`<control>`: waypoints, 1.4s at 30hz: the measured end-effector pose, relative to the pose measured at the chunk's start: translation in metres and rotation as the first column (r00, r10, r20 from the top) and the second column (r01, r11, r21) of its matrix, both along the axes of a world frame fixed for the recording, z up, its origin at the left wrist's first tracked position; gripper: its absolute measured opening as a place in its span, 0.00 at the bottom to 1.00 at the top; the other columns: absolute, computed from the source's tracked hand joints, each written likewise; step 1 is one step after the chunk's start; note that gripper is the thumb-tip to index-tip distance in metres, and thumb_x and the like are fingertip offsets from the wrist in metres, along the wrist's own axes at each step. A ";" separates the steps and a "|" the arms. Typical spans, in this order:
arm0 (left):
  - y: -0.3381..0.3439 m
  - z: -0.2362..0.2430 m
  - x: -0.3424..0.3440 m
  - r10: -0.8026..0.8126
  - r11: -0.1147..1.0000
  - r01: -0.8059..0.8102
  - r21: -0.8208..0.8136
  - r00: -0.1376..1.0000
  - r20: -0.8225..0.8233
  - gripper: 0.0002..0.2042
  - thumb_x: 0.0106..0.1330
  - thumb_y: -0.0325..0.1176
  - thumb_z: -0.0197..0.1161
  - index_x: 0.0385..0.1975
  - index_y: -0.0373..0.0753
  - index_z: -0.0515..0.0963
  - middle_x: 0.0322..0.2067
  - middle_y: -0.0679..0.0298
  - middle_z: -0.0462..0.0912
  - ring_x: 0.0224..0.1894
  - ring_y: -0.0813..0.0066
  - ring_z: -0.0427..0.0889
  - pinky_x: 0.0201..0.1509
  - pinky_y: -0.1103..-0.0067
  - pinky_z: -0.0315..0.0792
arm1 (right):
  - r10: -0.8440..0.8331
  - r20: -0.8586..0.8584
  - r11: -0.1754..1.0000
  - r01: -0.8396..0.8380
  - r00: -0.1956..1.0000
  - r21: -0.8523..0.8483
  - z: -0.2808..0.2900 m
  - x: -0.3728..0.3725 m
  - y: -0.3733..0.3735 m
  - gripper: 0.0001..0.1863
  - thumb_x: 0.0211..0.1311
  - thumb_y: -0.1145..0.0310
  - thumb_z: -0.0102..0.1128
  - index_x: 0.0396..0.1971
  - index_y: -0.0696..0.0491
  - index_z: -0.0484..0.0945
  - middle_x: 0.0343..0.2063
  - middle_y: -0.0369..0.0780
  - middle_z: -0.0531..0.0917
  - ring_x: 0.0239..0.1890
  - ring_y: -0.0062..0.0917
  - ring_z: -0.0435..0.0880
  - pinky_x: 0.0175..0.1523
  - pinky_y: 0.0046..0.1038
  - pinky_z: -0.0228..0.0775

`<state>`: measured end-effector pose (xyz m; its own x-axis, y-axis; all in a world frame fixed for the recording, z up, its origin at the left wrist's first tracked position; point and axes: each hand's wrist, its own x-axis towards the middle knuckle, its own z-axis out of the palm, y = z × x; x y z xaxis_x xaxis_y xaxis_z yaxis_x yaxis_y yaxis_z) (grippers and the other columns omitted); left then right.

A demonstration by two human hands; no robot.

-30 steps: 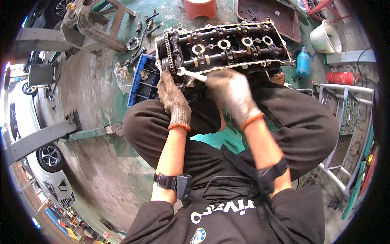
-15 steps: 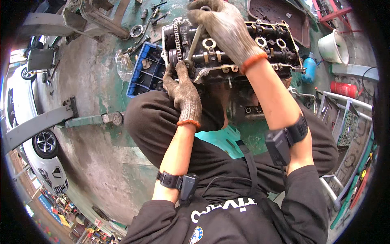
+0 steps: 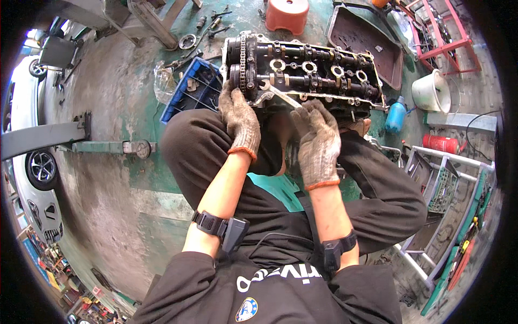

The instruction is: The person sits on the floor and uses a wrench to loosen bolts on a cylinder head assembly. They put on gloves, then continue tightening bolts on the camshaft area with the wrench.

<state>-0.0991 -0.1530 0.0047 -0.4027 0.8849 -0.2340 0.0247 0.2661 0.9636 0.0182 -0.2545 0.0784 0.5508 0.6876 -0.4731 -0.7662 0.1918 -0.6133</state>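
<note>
Workshop w/ stained green floor (image 3: pixel 108 178). Engine head (image 3: pixel 305 73) sits just ahead of the knees. Left hand (image 3: pixel 240 119) fingers closed on its edge; right hand (image 3: pixel 318 140) grips a wrench (image 3: pixel 283 96). Risk: oily wrench slips off, knuckles hit metal.

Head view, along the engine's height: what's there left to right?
Blue plastic crate → left hand at the engine's chain end → wrench → right hand → blue bottle → white bucket
</note>
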 end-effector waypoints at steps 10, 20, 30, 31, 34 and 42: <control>0.002 -0.015 -0.001 -0.039 0.997 0.037 0.072 0.999 0.033 0.19 0.73 0.31 0.52 0.62 0.33 0.72 0.60 0.51 0.74 0.63 0.57 0.72 0.70 0.69 0.62 | -0.147 -0.141 0.989 0.144 0.979 -0.030 -0.006 -0.039 -0.015 0.09 0.70 0.78 0.59 0.48 0.58 0.79 0.42 0.44 0.85 0.44 0.34 0.86 0.54 0.40 0.84; 0.003 -0.011 0.001 -0.020 0.999 0.017 0.043 0.997 0.070 0.20 0.72 0.30 0.52 0.62 0.32 0.73 0.61 0.53 0.72 0.63 0.60 0.72 0.71 0.70 0.62 | 0.052 -0.136 0.991 -0.068 0.989 -0.116 0.007 -0.033 -0.025 0.13 0.73 0.75 0.54 0.54 0.62 0.74 0.44 0.47 0.83 0.41 0.36 0.87 0.48 0.40 0.86; 0.003 -0.022 -0.002 -0.029 0.998 0.027 0.064 0.999 0.032 0.20 0.71 0.29 0.52 0.61 0.32 0.73 0.59 0.50 0.74 0.62 0.59 0.73 0.70 0.69 0.63 | 0.217 -0.022 0.954 -0.217 0.976 -0.205 0.023 -0.069 -0.027 0.19 0.73 0.71 0.56 0.58 0.65 0.70 0.43 0.48 0.84 0.36 0.31 0.88 0.42 0.31 0.86; 0.003 -0.023 -0.003 -0.035 0.997 0.032 0.068 0.998 0.048 0.20 0.71 0.29 0.52 0.61 0.32 0.73 0.59 0.50 0.74 0.62 0.58 0.73 0.70 0.69 0.63 | 0.256 -0.011 0.933 -0.250 0.967 -0.258 0.024 -0.071 -0.025 0.19 0.73 0.71 0.56 0.58 0.65 0.70 0.42 0.47 0.85 0.35 0.30 0.88 0.41 0.30 0.86; 0.005 -0.022 -0.006 -0.066 0.996 0.059 0.065 0.993 0.101 0.21 0.69 0.28 0.52 0.62 0.32 0.72 0.59 0.50 0.74 0.62 0.58 0.73 0.70 0.68 0.62 | 0.363 0.086 0.898 -0.324 0.928 -0.298 0.031 -0.070 -0.023 0.18 0.72 0.71 0.58 0.57 0.64 0.73 0.36 0.43 0.86 0.29 0.22 0.86 0.32 0.23 0.81; -0.012 -0.005 -0.007 -0.174 0.985 0.174 -0.018 0.983 -0.063 0.31 0.62 0.27 0.57 0.70 0.39 0.64 0.68 0.45 0.62 0.69 0.50 0.64 0.74 0.65 0.59 | 0.621 0.121 0.739 -0.526 0.775 -0.422 0.032 -0.016 0.004 0.17 0.69 0.68 0.61 0.52 0.63 0.76 0.33 0.41 0.86 0.22 0.16 0.78 0.24 0.16 0.68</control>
<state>-0.1061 -0.1650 -0.0003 -0.2574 0.9399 -0.2243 0.1328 0.2643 0.9553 0.0018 -0.2504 0.1104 0.2313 0.7253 -0.6484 -0.4791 -0.4952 -0.7248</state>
